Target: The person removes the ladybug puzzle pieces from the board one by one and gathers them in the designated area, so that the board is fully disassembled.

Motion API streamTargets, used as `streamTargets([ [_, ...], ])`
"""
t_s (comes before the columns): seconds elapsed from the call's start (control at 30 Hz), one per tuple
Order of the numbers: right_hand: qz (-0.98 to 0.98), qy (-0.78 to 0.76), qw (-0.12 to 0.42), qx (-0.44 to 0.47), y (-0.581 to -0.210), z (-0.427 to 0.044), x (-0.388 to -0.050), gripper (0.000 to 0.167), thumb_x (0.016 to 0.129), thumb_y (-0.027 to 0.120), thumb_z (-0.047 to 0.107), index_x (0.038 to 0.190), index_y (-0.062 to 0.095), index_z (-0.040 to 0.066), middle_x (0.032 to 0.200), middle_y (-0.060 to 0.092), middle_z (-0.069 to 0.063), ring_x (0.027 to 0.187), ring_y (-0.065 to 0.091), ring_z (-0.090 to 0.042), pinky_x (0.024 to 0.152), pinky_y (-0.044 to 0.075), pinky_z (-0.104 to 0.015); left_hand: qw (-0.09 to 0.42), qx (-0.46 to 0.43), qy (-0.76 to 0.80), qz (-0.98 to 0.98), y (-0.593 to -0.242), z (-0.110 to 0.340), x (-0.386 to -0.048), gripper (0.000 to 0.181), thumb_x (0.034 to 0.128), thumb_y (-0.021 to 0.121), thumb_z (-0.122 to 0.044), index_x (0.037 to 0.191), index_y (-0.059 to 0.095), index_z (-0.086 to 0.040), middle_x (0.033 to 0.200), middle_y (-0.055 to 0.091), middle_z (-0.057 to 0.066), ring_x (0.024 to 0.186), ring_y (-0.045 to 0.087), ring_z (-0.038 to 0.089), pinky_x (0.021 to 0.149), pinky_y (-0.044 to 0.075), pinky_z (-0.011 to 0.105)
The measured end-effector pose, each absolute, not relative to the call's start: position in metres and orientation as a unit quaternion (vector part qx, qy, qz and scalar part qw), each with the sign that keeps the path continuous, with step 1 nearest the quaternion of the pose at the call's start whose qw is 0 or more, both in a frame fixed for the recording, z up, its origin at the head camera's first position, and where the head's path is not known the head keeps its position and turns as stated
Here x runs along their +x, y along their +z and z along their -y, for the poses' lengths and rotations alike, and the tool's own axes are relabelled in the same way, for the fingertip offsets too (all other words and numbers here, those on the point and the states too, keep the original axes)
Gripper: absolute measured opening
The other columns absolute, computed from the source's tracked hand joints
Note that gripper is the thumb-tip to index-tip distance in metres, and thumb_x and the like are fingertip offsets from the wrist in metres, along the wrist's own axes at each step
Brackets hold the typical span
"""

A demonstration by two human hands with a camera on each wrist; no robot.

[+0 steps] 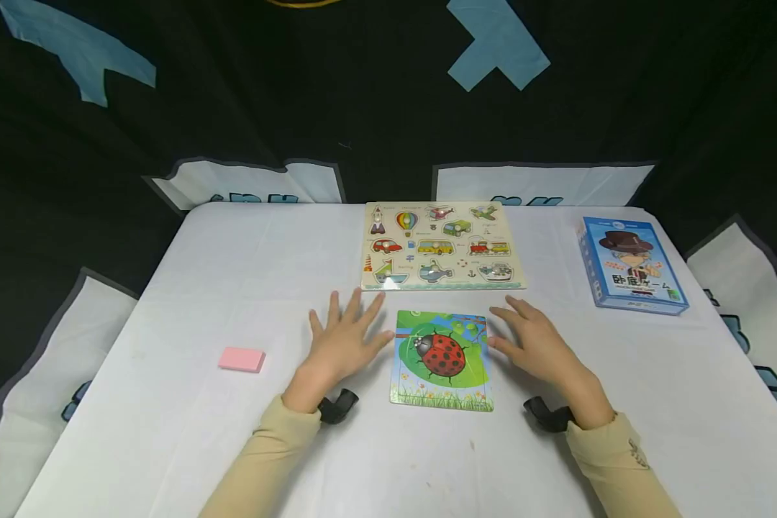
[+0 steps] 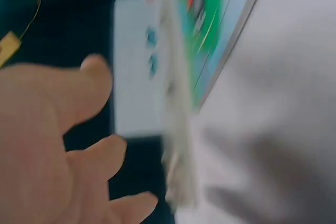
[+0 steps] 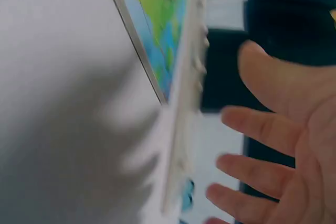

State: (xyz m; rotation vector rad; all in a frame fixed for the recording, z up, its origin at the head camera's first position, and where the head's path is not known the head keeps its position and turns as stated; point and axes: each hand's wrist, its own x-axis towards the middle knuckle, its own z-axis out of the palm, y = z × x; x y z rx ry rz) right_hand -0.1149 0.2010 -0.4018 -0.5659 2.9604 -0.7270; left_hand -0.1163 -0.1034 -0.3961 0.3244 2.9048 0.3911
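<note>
Find the ladybug board (image 1: 442, 360) lying flat on the desk (image 1: 168, 324), with the left grip (image 1: 343, 339) near it at 9 o'clock and the right grip (image 1: 539, 347) close by at 3 o'clock. See nothing held in either one: fingers spread wide on the left, a bit bent but apart on the right. Cannot tell about a touch between the right thumb (image 1: 508, 349) and the board's edge. Watch out for a lopsided push, maybe making the board skid or spin from shoving harder on one side. Could bump the cars-and-planes board (image 1: 442, 257) at 12 o'clock, too, by sliding the ladybug board too far up. Notice thin lines on the ladybug board, perhaps the edges of little pieces; could pop some loose by lifting it on a slant. Might have trouble getting a fingertip under, because of such a thin, flat edge. Could knock the pink block (image 1: 242, 360), out past the left grip at 9 o'clock, by swinging wide on that side. Worry less about the blue box (image 1: 634, 265), well apart at 2 o'clock.
</note>
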Motion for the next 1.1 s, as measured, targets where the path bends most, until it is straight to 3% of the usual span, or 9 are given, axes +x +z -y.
streamTargets([
  [0.17, -0.95, -0.213, 0.071, -0.218, -0.413, -0.182, -0.125, 0.054, 0.078, 0.072, 0.027, 0.12, 0.054, 0.0, 0.131, 0.04, -0.027, 0.12, 0.036, -0.043, 0.095, 0.031, -0.052, 0.173, 0.193, 0.11, -0.96, -0.412, 0.076, -0.105, 0.072, 0.0827, 0.042, -0.065, 0.144, 0.022, -0.033, 0.151, 0.006, 0.006, 0.134, -0.002, 0.038, 0.094, 0.001, 0.068],
  [0.27, -0.95, -0.202, 0.081, -0.223, -0.414, -0.175, -0.129, 0.057, 0.074, 0.075, 0.026, 0.119, 0.053, -0.002, 0.125, 0.046, -0.024, 0.116, 0.042, -0.04, 0.094, 0.034, -0.049, 0.19, 0.219, 0.09, -0.953, -0.418, 0.065, -0.099, 0.075, 0.0799, 0.044, -0.067, 0.144, 0.023, -0.033, 0.151, 0.002, 0.007, 0.134, -0.003, 0.036, 0.093, 0.002, 0.069],
  [0.77, -0.936, -0.261, 0.114, -0.206, -0.412, -0.171, -0.138, 0.047, 0.068, 0.08, 0.016, 0.102, 0.051, 0.001, 0.104, 0.046, -0.015, 0.098, 0.04, -0.033, 0.083, 0.036, -0.046, 0.181, 0.214, 0.081, -0.957, -0.42, 0.06, -0.095, 0.079, 0.0771, 0.047, -0.069, 0.144, 0.023, -0.033, 0.151, 0.0, 0.009, 0.134, 0.0, 0.036, 0.093, 0.004, 0.069],
  [1.1, -0.925, -0.3, 0.123, -0.198, -0.417, -0.173, -0.139, 0.053, 0.069, 0.079, 0.016, 0.112, 0.051, 0.001, 0.106, 0.048, -0.013, 0.098, 0.045, -0.027, 0.086, 0.038, -0.044, 0.175, 0.213, 0.078, -0.958, -0.421, 0.062, -0.095, 0.08, 0.0766, 0.047, -0.07, 0.144, 0.023, -0.034, 0.151, 0.001, 0.009, 0.134, 0.0, 0.037, 0.093, 0.005, 0.069],
])
